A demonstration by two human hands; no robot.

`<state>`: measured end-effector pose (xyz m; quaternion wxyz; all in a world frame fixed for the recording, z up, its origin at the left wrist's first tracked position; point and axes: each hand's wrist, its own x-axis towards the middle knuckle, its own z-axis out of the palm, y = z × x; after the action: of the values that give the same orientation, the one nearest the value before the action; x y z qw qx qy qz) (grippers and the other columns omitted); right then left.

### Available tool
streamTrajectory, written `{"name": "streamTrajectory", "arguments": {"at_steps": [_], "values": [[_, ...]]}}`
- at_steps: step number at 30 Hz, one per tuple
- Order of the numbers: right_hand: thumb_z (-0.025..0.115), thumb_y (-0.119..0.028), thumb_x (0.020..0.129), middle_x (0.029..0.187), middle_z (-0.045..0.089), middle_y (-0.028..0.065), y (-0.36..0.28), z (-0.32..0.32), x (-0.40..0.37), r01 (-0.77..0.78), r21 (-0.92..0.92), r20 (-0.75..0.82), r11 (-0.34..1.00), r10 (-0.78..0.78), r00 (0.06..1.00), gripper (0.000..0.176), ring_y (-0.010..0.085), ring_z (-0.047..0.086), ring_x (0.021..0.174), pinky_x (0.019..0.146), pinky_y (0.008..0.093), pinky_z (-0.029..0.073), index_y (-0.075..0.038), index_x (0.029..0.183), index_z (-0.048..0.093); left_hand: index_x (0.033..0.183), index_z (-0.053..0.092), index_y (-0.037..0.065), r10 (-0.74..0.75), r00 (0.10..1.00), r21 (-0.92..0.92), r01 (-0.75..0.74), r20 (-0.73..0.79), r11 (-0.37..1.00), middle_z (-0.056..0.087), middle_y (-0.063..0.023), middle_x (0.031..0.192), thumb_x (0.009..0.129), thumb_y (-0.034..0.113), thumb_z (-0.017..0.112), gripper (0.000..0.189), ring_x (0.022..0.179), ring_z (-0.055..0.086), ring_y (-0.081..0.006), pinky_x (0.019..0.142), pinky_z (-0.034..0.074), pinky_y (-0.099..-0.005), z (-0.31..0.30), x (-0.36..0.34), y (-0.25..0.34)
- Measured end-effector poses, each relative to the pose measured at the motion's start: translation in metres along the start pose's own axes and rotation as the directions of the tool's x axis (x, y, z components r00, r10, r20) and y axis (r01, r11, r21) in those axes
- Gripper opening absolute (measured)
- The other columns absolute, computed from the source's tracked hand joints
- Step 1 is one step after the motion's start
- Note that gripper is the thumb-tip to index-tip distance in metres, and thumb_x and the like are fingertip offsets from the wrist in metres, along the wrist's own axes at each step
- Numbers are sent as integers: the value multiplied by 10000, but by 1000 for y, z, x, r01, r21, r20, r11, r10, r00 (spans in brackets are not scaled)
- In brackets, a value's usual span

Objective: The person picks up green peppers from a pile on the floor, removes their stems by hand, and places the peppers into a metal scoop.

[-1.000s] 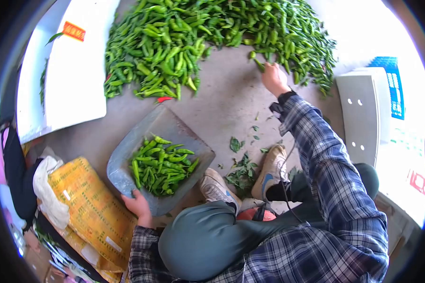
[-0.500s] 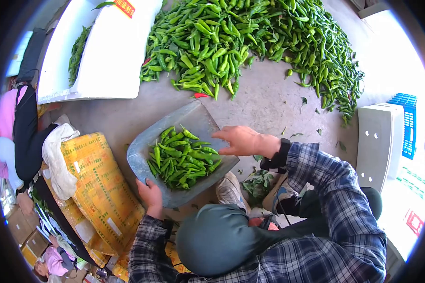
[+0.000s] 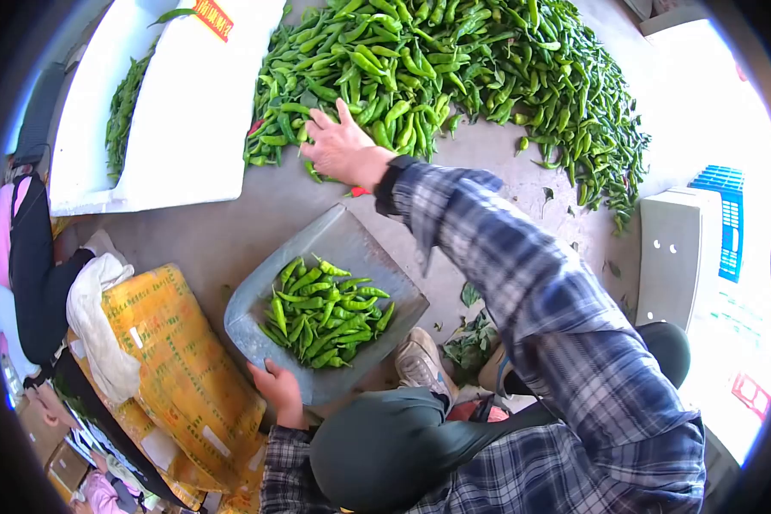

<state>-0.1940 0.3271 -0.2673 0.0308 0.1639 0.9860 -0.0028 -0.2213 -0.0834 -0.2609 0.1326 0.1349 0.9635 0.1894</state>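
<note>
A grey scoop, shaped like a dustpan, rests on the floor with a heap of green chili peppers inside. My left hand grips its lower left edge, thumb over the rim. Beyond the scoop, my right hand reaches to the near edge of a large pile of green chili peppers. Its fingers are spread and I see nothing held in them. Close under the right wrist lies a red pepper, partly hidden.
A white foam box with greens stands at the upper left. Yellow-taped cartons with a white cloth are on the left. White foam boxes and a blue crate stand right. Loose leaves lie near my shoes.
My right hand has left the scoop's right side and moved up and left to the pepper pile. The left hand still holds the scoop, which has shifted slightly down in view.
</note>
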Motion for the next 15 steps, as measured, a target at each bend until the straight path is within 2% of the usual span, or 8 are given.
{"name": "streamTrajectory", "arguments": {"at_steps": [1, 2, 3, 6, 8, 11, 13, 15], "values": [[565, -318, 776, 1239, 463, 106, 0, 3, 3, -20, -36, 110, 999, 24, 994, 360, 303, 312, 1254, 963, 624, 250, -137, 1087, 571, 1248, 297, -152, -30, 1000, 19, 30, 3, 999, 431, -350, 1185, 894, 118, 448, 470, 1123, 423, -434, 949, 333, -405, 0, 0, -3], [593, -390, 751, 1293, 411, 80, 6, 5, -4, -99, -69, 160, 993, 109, 981, 444, 306, 284, 1262, 959, 661, 213, -162, 1129, 555, 1238, 310, -148, 18, 999, 70, -15, -36, 997, 448, -346, 1163, 893, 115, 444, 454, 1089, 448, -437, 924, 352, -415, 4, 0, -13], [583, -359, 771, 1321, 370, 63, 17, 16, -9, -114, -6, 109, 993, 114, 987, 388, 312, 302, 1242, 961, 647, 238, -160, 1104, 559, 1238, 310, -148, 16, 999, 67, -14, -30, 998, 448, -346, 1163, 893, 115, 444, 454, 1089, 448, -437, 924, 352, -415, 5, 3, -14], [578, -315, 763, 1325, 361, 41, 44, 32, -48, -56, 11, -20, 998, 56, 998, 340, 288, 337, 1206, 908, 628, 311, -162, 1064, 545, 1223, 326, -147, 10, 1000, -15, -10, -7, 1000, 468, -339, 1137, 894, 113, 436, 434, 1042, 477, -437, 890, 375, -420, 2, 2, -12], [592, -296, 741, 1324, 362, 39, 57, 35, -85, -51, 42, -60, 998, 53, 997, 351, 280, 355, 1186, 928, 582, 319, -165, 1062, 541, 1210, 339, -144, 74, 997, -11, -74, -15, 997, 483, -331, 1114, 892, 108, 432, 416, 1004, 496, -436, 863, 390, -420, 0, 3, -5], [623, -277, 704, 1306, 375, 43, 68, 48, -145, -78, 59, -156, 995, 87, 984, 363, 283, 370, 1174, 943, 545, 323, -161, 1040, 550, 1211, 341, -142, 88, 996, -38, -89, -20, 995, 485, -329, 1111, 889, 102, 428, 413, 1004, 494, -437, 864, 389, -422, -1, 1, -3], [634, -280, 704, 1376, 309, 38, 66, 41, -181, -182, 80, -29, 980, 184, 982, 472, 290, 305, 1251, 1004, 562, 239, -183, 1152, 523, 1209, 341, -142, 126, 992, -68, -127, -26, 990, 486, -329, 1108, 886, 98, 429, 412, 1002, 495, -437, 862, 389, -426, 2, 2, -9], [641, -282, 706, 1405, 270, 43, 64, 42, -215, -208, 63, -1, 976, 209, 978, 576, 291, 259, 1286, 1026, 557, 205, -186, 1244, 456, 1207, 342, -143, 162, 986, -99, -164, -31, 981, 488, -329, 1104, 883, 94, 430, 411, 999, 496, -438, 859, 390, -429, 3, 3, -13]]}}
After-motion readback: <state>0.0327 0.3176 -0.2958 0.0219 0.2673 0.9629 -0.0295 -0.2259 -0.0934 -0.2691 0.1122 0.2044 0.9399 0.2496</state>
